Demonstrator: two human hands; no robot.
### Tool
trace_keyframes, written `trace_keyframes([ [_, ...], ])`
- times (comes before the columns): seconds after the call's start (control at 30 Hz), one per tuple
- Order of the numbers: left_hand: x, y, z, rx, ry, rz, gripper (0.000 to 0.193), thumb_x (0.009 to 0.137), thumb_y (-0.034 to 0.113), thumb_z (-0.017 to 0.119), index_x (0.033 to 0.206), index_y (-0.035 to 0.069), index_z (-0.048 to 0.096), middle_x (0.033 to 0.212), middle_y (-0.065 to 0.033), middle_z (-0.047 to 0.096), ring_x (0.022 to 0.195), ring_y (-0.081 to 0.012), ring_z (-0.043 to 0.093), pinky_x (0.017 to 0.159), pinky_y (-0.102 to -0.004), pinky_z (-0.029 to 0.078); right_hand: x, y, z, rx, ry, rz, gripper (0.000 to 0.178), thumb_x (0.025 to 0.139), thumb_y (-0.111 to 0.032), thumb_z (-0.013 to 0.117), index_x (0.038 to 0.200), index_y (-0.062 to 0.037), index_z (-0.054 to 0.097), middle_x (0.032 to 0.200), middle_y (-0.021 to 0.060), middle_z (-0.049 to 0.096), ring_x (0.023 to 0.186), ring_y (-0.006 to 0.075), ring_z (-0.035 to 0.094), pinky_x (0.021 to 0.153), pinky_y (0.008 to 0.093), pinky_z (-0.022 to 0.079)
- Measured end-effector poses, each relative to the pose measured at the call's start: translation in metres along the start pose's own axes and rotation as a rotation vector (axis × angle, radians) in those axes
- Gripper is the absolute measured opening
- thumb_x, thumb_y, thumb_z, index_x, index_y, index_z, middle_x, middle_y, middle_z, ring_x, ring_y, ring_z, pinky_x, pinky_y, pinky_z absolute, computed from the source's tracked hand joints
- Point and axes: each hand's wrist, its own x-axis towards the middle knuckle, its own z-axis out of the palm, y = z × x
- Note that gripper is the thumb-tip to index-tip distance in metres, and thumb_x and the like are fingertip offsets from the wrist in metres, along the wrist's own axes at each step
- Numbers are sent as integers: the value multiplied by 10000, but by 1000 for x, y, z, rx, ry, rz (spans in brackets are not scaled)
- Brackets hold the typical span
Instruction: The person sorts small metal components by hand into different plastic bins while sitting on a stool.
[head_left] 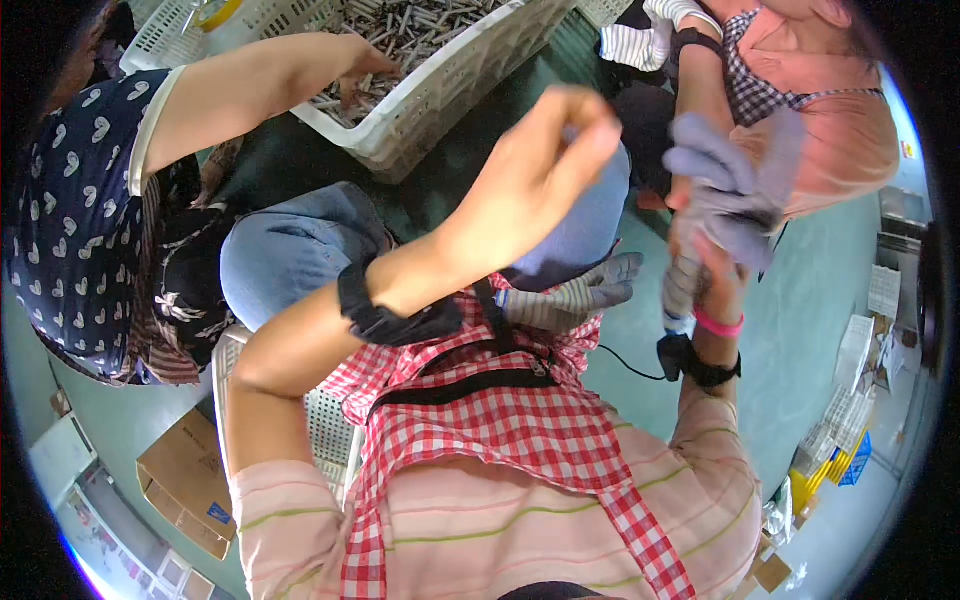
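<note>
Loosely curled, bare left hand (pixel 545 175), cannot tell if closed, right hand (pixel 718 275) clamped on grey work glove (pixel 738 172), striped glove (pixel 565 298) against gingham apron (pixel 500 425).

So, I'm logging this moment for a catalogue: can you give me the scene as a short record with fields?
Left hand: bare, raised, fingers curled, blurred
Right hand: holding purplish-grey fabric glove, blurred
Lap: striped grey fabric glove, red-and-white checked cloth apron
Ahead: white perforated plastic crate, small grey rod-shaped pieces inside, co-worker's hand among them
</note>
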Motion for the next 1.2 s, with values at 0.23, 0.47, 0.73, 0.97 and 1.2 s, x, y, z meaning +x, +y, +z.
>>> trace_keyframes([
  [0.23,-97,-79,-37,428,-591,-262,341,756,112,647,1070,12,558,916,-139,620,873,-262,616,795,-339,479,-22,36,24,-1021,-533,-742,535,660,-84,656,1183,-75,542,1200,176,539,1156,356,472,960,465,359],
  [0.47,-96,-45,-65,370,-638,-719,169,801,164,643,830,24,554,672,-63,595,627,-140,598,569,-284,479,-6,97,12,-1210,-492,-963,602,608,-106,644,1200,-140,539,1265,62,514,1227,311,416,1003,497,288],
  [0.73,-168,-82,-73,848,-665,-232,241,742,214,683,876,39,584,753,-146,602,719,-303,599,624,-389,462,-7,45,73,-77,-245,-41,572,774,-10,583,1296,27,352,1132,174,537,1018,235,545,892,323,418],
  [0.97,-185,-121,-83,68,-279,-384,265,757,147,649,1002,49,625,909,-83,644,840,-211,610,732,-330,488,-35,77,114,-544,-1024,-970,314,728,-97,610,1041,-97,589,1065,126,535,1037,322,486,857,406,404],
  [1.2,-161,-67,-74,360,-525,-700,210,749,134,648,911,4,618,752,-40,612,682,-94,533,584,-259,434,-56,66,121,-1201,-1209,-992,125,695,-135,585,797,-77,625,862,51,565,777,206,556,548,329,466],
])
